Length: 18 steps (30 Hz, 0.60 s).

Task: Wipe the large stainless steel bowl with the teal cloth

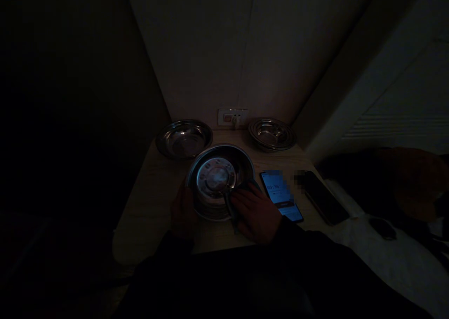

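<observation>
A shiny metal bowl (216, 176) rests on the small wooden table in front of me, with its inside facing up. My left hand (184, 211) is dim in the low light and grips the near left side of the bowl. My right hand (257, 213) holds a dark cloth (251, 184) against the near right rim, its fingers reaching over the edge. The hand covers part of the cloth.
Another metal bowl (184, 140) stands at the back left, and several stacked bowls (272, 134) at the back right. A lit phone (280, 195) and a dark phone (326, 199) lie at right. A wall socket (232, 117) is behind the table (140, 225).
</observation>
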Tool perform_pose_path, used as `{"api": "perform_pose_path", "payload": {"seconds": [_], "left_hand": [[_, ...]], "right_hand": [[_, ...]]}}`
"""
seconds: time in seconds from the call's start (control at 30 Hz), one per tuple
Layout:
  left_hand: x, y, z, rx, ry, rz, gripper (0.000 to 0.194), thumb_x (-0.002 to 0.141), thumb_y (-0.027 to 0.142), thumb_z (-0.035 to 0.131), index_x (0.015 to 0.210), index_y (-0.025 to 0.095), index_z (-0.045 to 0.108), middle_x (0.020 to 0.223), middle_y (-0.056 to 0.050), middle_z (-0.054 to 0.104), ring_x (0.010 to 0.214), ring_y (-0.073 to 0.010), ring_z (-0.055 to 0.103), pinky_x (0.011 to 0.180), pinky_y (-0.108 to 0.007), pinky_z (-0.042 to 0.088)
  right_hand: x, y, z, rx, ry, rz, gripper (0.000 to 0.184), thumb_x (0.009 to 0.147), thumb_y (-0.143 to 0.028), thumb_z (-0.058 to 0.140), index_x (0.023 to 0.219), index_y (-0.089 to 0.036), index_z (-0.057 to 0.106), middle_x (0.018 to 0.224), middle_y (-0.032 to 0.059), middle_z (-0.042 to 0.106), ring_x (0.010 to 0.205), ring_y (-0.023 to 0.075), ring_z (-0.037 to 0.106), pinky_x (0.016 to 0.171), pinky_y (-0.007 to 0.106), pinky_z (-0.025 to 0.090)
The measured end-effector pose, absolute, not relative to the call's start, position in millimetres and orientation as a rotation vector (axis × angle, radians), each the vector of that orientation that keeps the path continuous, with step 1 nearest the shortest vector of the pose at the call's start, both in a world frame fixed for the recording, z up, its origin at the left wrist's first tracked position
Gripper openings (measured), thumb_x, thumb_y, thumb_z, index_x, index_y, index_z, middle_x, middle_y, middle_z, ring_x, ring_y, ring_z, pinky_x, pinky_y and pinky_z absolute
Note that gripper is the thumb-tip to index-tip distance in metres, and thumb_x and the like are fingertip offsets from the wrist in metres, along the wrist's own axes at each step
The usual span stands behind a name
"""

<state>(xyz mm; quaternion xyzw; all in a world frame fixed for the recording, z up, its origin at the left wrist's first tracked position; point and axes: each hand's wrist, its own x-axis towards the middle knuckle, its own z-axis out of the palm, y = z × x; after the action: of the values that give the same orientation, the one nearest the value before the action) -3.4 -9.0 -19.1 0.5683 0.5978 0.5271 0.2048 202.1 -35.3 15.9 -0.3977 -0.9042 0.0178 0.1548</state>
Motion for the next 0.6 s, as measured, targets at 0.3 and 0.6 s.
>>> {"api": "perform_pose_path", "payload": {"seconds": [0.3, 0.6], "left_hand": [[-5, -5, -22, 1.509, 1.751, 1.478, 0.043, 0.090, 0.042, 0.034, 0.113, 0.019, 0.060, 0.116, -0.011, 0.064, 0.113, -0.0237, 0.056, 0.100, -0.038, 0.042], [-6, -1, -15, 1.493, 1.782, 1.374, 0.049, 0.090, 0.041, 0.029, 0.114, 0.013, 0.060, 0.118, -0.014, 0.063, 0.113, -0.0257, 0.055, 0.100, -0.040, 0.041]], "right_hand": [[200, -35, 17, -1.151, -2.576, 0.051, 0.047, 0.075, -0.023, 0.051, 0.119, -0.009, 0.055, 0.122, 0.0167, 0.060, 0.116, 0.0286, 0.052, 0.107, 0.052, 0.027], [199, -34, 18, -1.138, -2.548, 0.067, 0.045, 0.075, -0.023, 0.051, 0.117, -0.009, 0.056, 0.118, 0.0169, 0.062, 0.113, 0.0287, 0.053, 0.106, 0.053, 0.028]]}}
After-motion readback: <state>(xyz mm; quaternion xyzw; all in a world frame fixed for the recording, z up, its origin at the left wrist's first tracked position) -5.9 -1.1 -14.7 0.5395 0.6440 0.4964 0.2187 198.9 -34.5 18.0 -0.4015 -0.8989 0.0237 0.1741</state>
